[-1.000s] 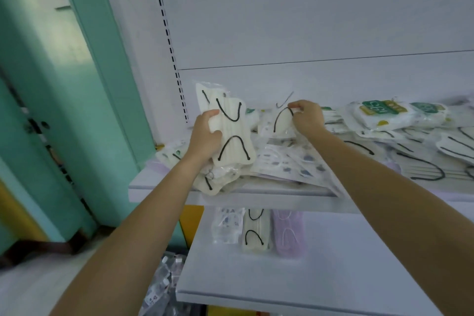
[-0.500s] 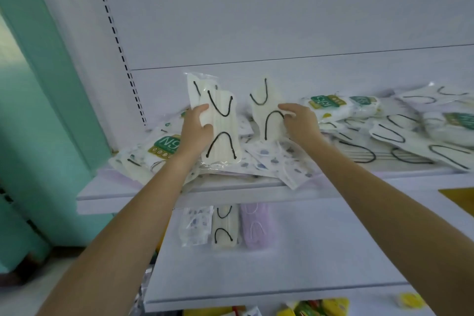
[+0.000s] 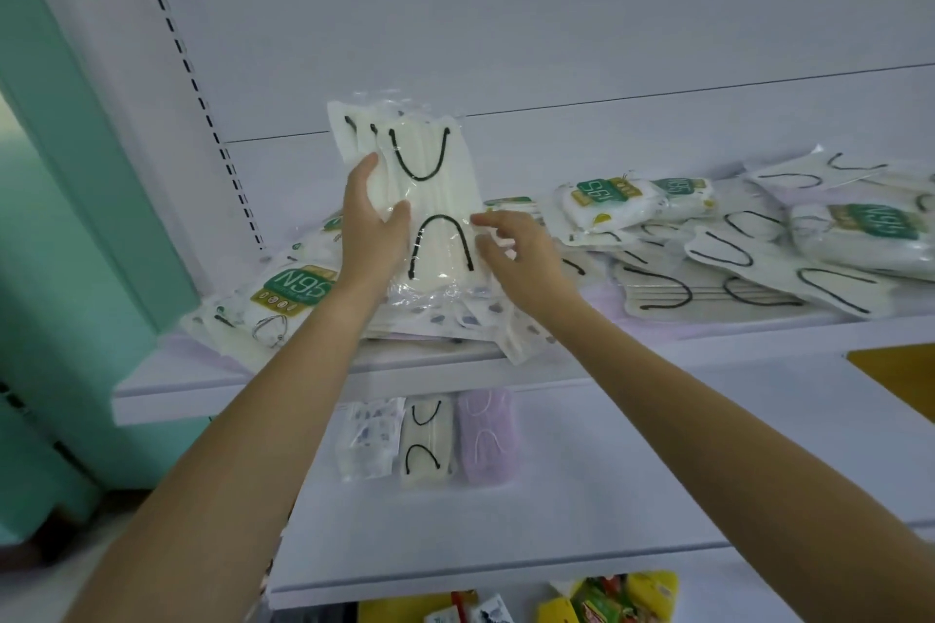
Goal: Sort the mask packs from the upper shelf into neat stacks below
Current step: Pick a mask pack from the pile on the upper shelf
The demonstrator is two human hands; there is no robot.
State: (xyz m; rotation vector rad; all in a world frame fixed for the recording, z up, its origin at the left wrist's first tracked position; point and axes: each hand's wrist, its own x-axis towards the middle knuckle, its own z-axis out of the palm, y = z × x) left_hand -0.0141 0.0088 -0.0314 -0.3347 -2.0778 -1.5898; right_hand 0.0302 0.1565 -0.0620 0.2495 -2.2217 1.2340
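Firmly curled round a bundle of cream mask packs (image 3: 435, 218), the fingers and thumb of the left hand (image 3: 372, 228) were raised above the cluttered upper shelf (image 3: 202, 385), apparently so that like packs could be squared together. The right hand (image 3: 511, 250) was laid fingertips-first against the bundle's edge; no pinch could be made out. Three small stacks (image 3: 427, 445) were seen on the lower shelf (image 3: 607, 496).

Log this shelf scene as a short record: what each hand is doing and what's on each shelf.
Left hand: grips a bundle of cream mask packs with black ear loops, upright above the upper shelf
Right hand: fingertips at the bundle's right edge; grip unclear
Upper shelf: loose pile of N95 packs and cream packs
Lower shelf: three stacks side by side, patterned white stack, cream stack, lilac stack
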